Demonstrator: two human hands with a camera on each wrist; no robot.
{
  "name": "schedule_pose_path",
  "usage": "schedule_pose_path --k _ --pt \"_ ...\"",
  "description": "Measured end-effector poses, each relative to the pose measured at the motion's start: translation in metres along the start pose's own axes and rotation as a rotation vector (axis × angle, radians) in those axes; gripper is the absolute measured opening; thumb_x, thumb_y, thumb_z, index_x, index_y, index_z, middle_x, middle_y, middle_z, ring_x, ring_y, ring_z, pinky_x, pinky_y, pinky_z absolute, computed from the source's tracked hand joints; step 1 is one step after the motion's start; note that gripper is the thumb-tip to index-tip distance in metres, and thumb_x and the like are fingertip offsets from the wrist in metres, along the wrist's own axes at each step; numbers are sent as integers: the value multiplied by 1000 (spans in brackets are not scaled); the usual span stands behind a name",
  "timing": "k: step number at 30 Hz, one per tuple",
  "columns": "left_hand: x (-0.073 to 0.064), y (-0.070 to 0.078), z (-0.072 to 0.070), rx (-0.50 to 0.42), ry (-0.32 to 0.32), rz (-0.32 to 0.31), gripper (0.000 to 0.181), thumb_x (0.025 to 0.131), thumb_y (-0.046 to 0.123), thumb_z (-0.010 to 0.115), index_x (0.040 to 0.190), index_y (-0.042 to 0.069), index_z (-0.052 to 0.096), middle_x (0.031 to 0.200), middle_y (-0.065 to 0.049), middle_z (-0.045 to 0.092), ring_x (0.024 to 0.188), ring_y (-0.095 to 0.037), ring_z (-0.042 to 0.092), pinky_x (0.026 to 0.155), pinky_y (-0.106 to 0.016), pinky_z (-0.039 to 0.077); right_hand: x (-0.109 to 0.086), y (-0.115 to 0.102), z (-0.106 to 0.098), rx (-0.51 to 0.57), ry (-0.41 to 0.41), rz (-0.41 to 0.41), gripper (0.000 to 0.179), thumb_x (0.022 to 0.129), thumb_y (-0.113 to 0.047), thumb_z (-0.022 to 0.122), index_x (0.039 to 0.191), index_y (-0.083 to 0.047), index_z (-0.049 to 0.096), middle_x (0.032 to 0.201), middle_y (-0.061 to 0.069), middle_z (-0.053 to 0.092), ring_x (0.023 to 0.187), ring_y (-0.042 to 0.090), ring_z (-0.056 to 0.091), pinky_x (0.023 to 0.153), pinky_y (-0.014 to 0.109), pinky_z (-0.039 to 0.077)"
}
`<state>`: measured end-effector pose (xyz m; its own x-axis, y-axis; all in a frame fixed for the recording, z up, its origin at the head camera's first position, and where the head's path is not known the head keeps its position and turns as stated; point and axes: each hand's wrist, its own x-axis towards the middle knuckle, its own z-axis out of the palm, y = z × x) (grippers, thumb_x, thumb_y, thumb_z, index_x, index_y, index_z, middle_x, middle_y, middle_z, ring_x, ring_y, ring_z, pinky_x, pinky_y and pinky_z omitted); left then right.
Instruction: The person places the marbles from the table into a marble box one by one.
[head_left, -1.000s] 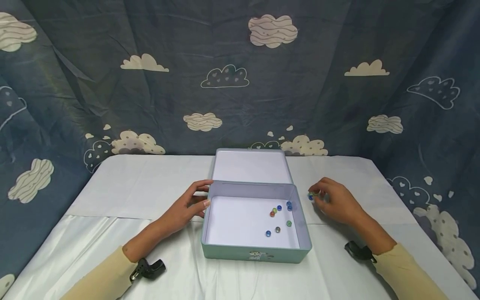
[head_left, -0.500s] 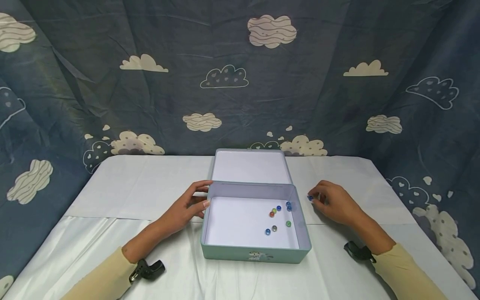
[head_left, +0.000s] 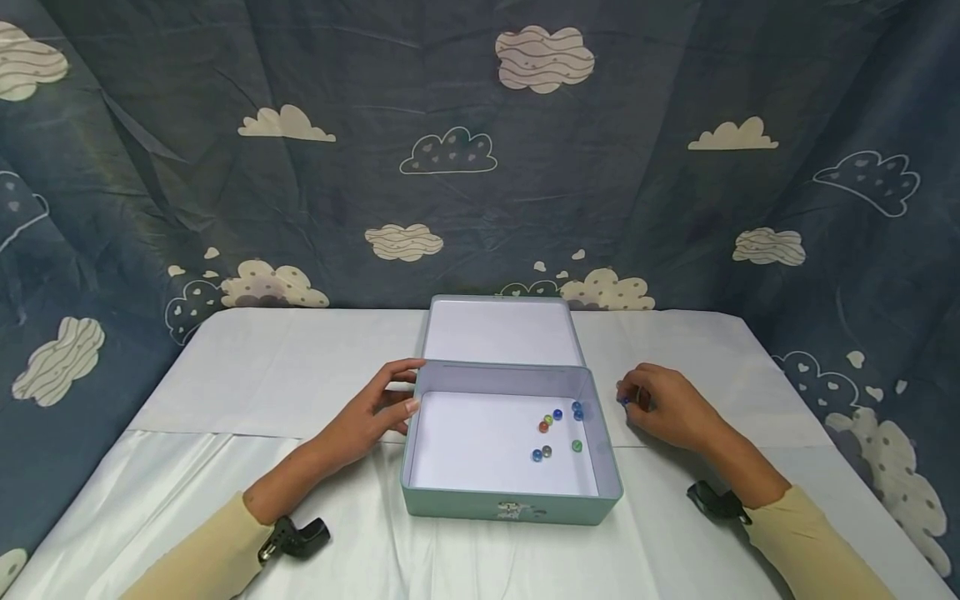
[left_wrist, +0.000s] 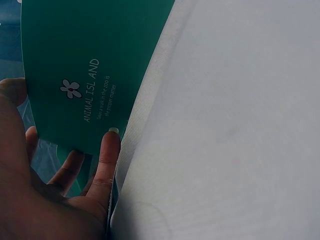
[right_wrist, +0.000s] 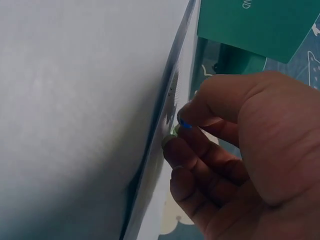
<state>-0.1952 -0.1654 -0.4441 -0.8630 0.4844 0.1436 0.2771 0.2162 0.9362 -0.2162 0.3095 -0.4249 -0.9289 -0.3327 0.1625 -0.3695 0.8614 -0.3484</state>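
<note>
A green tin box stands on the white cloth with its lid tipped back. Several glass marbles lie in its right half, among them a red one, a green one and a grey one. My left hand rests against the tin's left side, fingers loosely spread; the left wrist view shows fingertips on its printed wall. Right of the tin, low over the cloth, my right hand pinches a blue marble. A greenish marble shows partly between its fingers.
White cloth covers the table on both sides of the tin. A dark curtain with cloud prints hangs behind the table and along its sides. Each wrist carries a black camera mount.
My right fingers have curled further in, so the greenish marble no longer shows in the head view. Inside the tin, the blue and grey marbles at the front have rolled slightly. The left hand stays put.
</note>
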Motion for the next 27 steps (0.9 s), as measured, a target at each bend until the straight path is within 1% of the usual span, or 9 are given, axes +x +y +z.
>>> schedule_pose_path --k 5,11,16,21,27 --pt "0 0 1 -5 -4 2 57 111 25 59 163 29 34 157 -22 38 138 -46 54 85 -40 62 -1 -3 -2 6 12 -12 18 84 3 78 97 -10 74 91 -1 65 76 14 56 64 29 49" --pt "0 0 1 -9 -5 1 58 110 25 59 163 30 34 157 -21 38 139 -46 53 85 -40 62 -2 -9 -5 21 3 5 20 85 1 77 101 -11 75 93 -2 65 78 15 57 63 28 48" --pt "1 1 1 -7 -6 4 57 111 25 59 162 31 35 157 -22 38 139 -46 53 85 -39 62 -3 -15 -9 22 30 -24 20 85 0 76 102 -11 75 94 -2 66 78 16 58 64 28 49" --pt "0 2 1 -4 -3 2 57 111 25 58 162 31 35 156 -22 38 139 -47 53 85 -38 62 -5 -32 -17 23 74 -62 17 86 -3 76 102 -10 76 95 -3 67 78 18 60 65 28 49" --pt "-1 2 1 -2 -2 10 57 111 25 58 163 30 34 156 -23 39 138 -47 54 85 -39 62 -10 -59 -25 14 123 -118 20 85 -1 77 101 -14 76 96 -5 68 80 16 60 68 28 53"
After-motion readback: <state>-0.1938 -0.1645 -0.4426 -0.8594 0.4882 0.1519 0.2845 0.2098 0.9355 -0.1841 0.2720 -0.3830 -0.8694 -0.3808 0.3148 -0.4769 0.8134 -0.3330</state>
